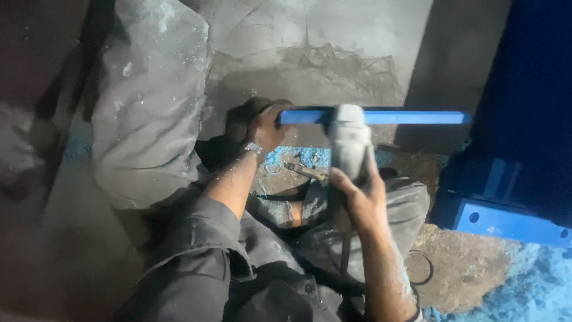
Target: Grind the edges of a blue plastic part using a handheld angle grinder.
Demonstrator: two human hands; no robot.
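A long flat blue bar (411, 117) lies level across the middle of the view. My left hand (262, 128) grips its left end; a watch sits on that wrist. My right hand (356, 192) holds a grey, dust-covered power tool (350, 140) whose head meets the bar near its middle. The tool's tip is hidden behind its own body. My knees in grey trousers are below the bar.
A big blue machine frame (506, 217) with bolt holes stands at the right. Blue shavings (530, 286) cover the floor at bottom right and under the bar. A grey sack (149, 101) leans at the left. A dark ring (422, 267) and a small tool (307, 171) lie on the ground.
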